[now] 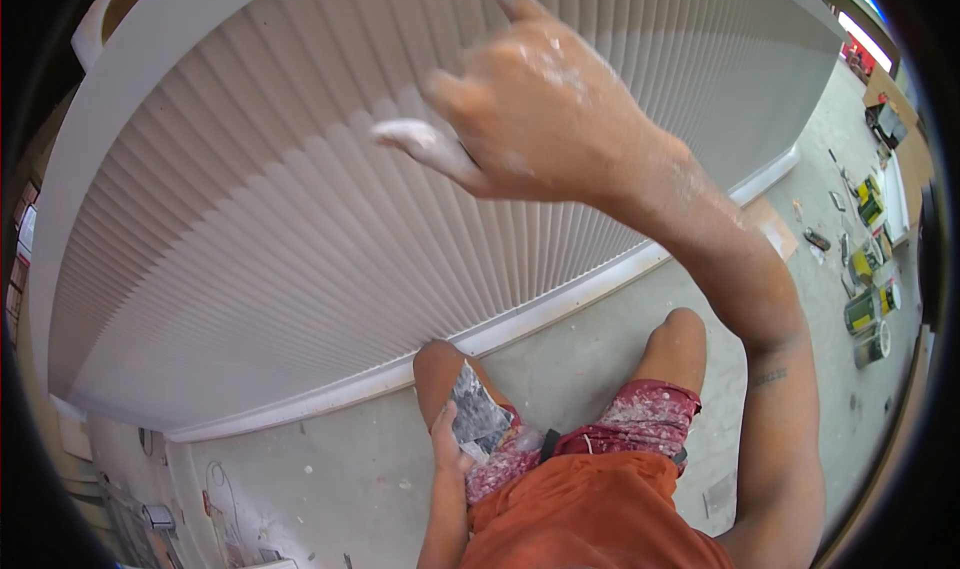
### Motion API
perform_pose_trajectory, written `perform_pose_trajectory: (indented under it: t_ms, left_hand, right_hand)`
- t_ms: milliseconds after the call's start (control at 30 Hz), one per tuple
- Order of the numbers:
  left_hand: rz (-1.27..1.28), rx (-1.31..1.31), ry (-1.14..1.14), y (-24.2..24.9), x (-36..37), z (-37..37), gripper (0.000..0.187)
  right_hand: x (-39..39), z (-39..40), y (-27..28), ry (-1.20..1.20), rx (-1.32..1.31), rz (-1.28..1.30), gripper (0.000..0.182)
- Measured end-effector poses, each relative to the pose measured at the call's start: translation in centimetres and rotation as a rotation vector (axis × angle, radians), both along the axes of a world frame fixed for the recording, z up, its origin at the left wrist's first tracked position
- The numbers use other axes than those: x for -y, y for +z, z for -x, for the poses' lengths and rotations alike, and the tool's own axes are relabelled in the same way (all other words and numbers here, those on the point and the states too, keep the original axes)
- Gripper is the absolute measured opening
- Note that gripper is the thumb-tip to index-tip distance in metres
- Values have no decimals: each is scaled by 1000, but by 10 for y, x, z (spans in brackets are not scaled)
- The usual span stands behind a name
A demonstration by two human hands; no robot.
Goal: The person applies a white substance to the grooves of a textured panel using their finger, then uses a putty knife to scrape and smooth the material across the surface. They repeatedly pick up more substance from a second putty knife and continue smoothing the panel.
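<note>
My right hand [550, 109] is raised in front of a large fluted panel [330, 199], which is whitish with fine vertical grooves. White paste or dust coats its thumb, which sticks out. One finger stretches up towards the panel's top while others curl, and nothing shows between them. Whether the fingertip touches the grooves cannot be told. Down by my left thigh, my left hand [450, 452] grips a dark grey flat piece [480, 414] with ragged, white-smeared edges. My palm hides part of that piece.
A pale frame [55, 219] borders the panel, its base rail [560, 304] near my knees. On the floor at right stand several tins [862, 309], with tools and a dark bottle-like object [817, 239]. A cable [222, 484] and other items lie at lower left.
</note>
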State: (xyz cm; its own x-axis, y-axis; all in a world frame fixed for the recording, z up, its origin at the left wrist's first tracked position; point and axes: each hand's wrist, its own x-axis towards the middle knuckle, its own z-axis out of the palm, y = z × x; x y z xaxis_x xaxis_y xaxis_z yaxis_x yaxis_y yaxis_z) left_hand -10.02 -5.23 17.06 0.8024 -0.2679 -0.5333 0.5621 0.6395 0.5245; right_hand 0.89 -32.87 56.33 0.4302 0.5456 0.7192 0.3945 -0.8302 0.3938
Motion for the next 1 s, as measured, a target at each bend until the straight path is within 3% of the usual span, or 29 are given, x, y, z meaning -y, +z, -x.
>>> perform_pose_trajectory:
  t_ms: [467, 600, 733, 800, 867, 1000]
  left_hand:
    - [7, 19, -10, -5, -5, 3, 32]
    - [14, 7, -45, -6, -4, 0, 32]
    - [23, -15, -35, -7, -4, 0, 32]
    - [22, -14, -27, -10, -4, -1, 32]
    - [19, -19, -17, -13, -4, -1, 32]
    - [-4, 17, -28, -5, -3, -1, 32]
  right_hand:
    - [-8, -26, 11, -211, -199, 41, 75]
    - [-2, -27, -11, -123, -51, 52, 75]
    - [-5, -15, -23, -146, -200, 15, 73]
    - [-5, -13, -19, -145, -270, -21, 73]
    - [-7, -8, -3, -21, 5, -41, 70]
    - [-10, -24, 18, -35, -100, -124, 74]
